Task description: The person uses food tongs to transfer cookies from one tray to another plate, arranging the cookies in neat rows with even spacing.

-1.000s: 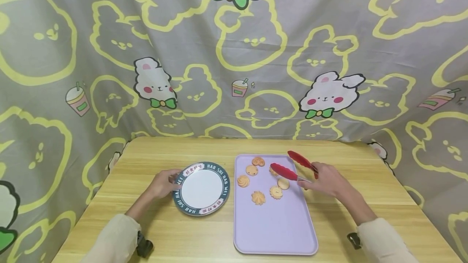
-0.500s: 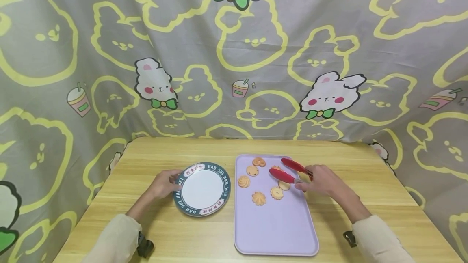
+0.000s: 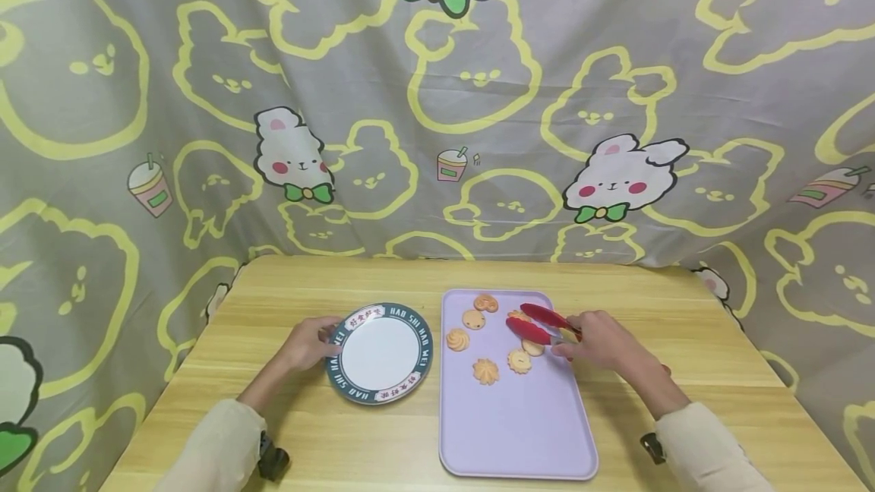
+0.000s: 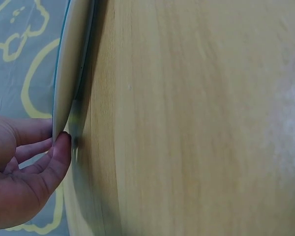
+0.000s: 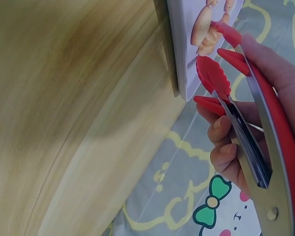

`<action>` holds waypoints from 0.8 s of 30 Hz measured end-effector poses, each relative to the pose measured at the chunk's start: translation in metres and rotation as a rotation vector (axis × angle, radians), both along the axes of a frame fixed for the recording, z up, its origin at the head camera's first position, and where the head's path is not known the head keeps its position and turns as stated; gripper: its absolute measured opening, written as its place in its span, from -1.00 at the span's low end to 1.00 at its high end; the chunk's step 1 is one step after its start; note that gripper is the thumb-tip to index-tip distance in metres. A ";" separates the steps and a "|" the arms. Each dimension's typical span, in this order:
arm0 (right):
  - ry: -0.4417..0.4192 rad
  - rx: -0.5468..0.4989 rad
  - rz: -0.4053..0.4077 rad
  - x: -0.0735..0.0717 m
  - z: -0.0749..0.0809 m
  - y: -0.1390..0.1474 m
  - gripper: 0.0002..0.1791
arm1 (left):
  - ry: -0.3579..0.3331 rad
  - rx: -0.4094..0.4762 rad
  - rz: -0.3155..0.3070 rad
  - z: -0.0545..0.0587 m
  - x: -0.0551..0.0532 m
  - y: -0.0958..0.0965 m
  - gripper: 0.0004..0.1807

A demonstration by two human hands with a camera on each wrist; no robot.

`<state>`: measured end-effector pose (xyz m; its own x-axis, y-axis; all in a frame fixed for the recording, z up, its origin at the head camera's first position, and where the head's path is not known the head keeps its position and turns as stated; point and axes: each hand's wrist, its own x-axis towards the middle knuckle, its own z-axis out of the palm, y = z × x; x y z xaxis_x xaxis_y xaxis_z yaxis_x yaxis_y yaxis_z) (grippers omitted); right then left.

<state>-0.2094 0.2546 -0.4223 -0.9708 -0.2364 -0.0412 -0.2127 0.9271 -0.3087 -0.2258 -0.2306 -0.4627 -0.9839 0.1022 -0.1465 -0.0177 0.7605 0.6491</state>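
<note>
Grey cartoon-print curtain (image 3: 383, 89), yellow outlines, fills upper frame. Light wood-grain worktop (image 3: 369, 443) across lower frame. Soft light.

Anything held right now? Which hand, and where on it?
Left hand pinches the plate at its rim, on the edge nearest that hand. Right hand grips the red tongs around their two arms, behind the tips.
</note>
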 end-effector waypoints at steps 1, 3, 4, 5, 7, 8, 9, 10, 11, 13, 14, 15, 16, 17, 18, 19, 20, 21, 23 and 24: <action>0.005 0.003 0.003 0.000 0.000 0.000 -0.61 | -0.001 0.000 0.002 0.000 0.000 0.000 -0.43; 0.016 0.009 0.011 0.000 0.000 -0.001 -0.62 | 0.002 0.001 0.000 0.001 0.000 0.001 -0.43; 0.018 0.011 0.012 0.000 0.000 -0.001 -0.62 | 0.003 0.000 0.002 0.001 0.001 0.001 -0.43; 0.019 0.010 0.009 0.000 0.000 -0.001 -0.63 | 0.004 0.001 0.001 0.001 0.000 0.001 -0.43; 0.025 0.015 0.013 0.000 0.000 -0.001 -0.63 | 0.004 0.000 -0.001 0.001 0.000 0.001 -0.43; 0.027 0.018 0.016 0.000 0.000 -0.001 -0.63 | 0.004 0.001 -0.002 0.001 0.001 0.001 -0.43; 0.029 0.019 0.015 0.000 0.000 -0.001 -0.62 | 0.004 0.000 -0.001 0.001 0.000 0.001 -0.43; 0.032 0.019 0.016 0.000 0.000 -0.001 -0.62 | 0.004 0.000 0.000 0.001 0.000 0.000 -0.43; 0.036 0.018 0.018 0.000 0.000 -0.001 -0.62 | 0.004 -0.001 -0.002 0.001 0.000 0.000 -0.43; 0.047 0.015 0.026 0.000 0.000 -0.001 -0.62 | 0.001 -0.001 0.000 0.001 0.001 0.000 -0.44; 0.051 0.011 0.028 0.000 0.000 -0.001 -0.62 | 0.001 -0.001 0.000 0.001 0.001 0.000 -0.44; 0.056 0.006 0.028 -0.001 0.001 -0.002 -0.62 | 0.001 -0.001 0.003 0.001 0.001 0.000 -0.44; 0.062 0.002 0.032 -0.001 0.002 -0.003 -0.62 | 0.000 -0.001 0.003 0.001 0.001 0.000 -0.44; 0.066 -0.002 0.035 -0.001 0.003 -0.005 -0.63 | -0.001 0.000 0.002 0.001 0.001 0.000 -0.44; 0.071 -0.003 0.038 -0.002 0.005 -0.006 -0.63 | -0.002 0.000 0.001 0.001 0.001 0.000 -0.44; 0.072 -0.005 0.039 -0.003 0.006 -0.008 -0.64 | 0.000 0.001 0.000 0.001 0.001 0.000 -0.44; 0.074 -0.005 0.043 -0.003 0.007 -0.010 -0.64 | 0.002 0.000 -0.002 0.001 0.000 0.000 -0.44; 0.075 -0.004 0.046 -0.004 0.008 -0.012 -0.65 | 0.003 -0.001 -0.003 0.001 0.000 0.000 -0.44; 0.071 0.001 0.047 -0.005 0.010 -0.016 -0.64 | 0.004 -0.002 -0.004 0.001 0.000 0.000 -0.44; 0.070 0.006 0.047 -0.006 0.011 -0.018 -0.63 | 0.004 -0.002 -0.004 0.001 0.000 0.000 -0.45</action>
